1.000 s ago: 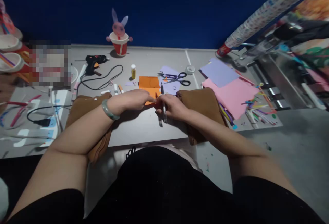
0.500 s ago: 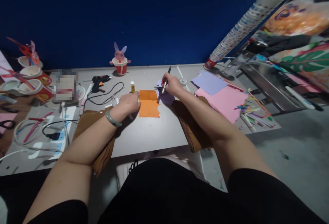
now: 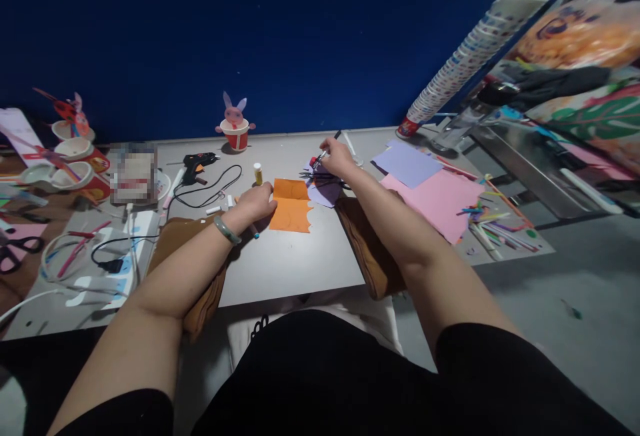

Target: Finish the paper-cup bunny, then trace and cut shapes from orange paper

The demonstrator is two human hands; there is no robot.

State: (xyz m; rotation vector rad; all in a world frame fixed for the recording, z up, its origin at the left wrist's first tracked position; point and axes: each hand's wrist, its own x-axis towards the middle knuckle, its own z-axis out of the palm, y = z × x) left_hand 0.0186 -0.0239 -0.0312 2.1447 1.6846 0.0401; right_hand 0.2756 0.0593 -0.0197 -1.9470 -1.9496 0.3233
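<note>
A sheet of orange paper (image 3: 291, 216), creased across and with a ragged right edge, lies flat on the table. At its left edge my left hand (image 3: 257, 203) is closed, fingertips on the paper. My right hand (image 3: 337, 157) is closed around a slim black-and-silver pen (image 3: 324, 154), above a piece of purple paper (image 3: 326, 192). Dark scissors (image 3: 314, 175) appear to lie on that paper, partly hidden, with a small red item (image 3: 313, 163) by the fingers. Beyond my left hand stands a glue stick (image 3: 258, 173); a blue-ended marker (image 3: 255, 232) pokes out below it.
A hot glue gun (image 3: 196, 168) with its cord and a decorated bunny cup (image 3: 237, 135) stand behind. Brown pouches (image 3: 367, 249) lie under both forearms. Purple and pink sheets (image 3: 425, 196) and a leaning cup stack (image 3: 460, 63) are at the right, a power strip (image 3: 125, 256) at the left.
My right hand has shifted slightly, and the pen now lies at a flatter tilt. My left hand stays at the orange paper's edge. The whole view has turned slightly.
</note>
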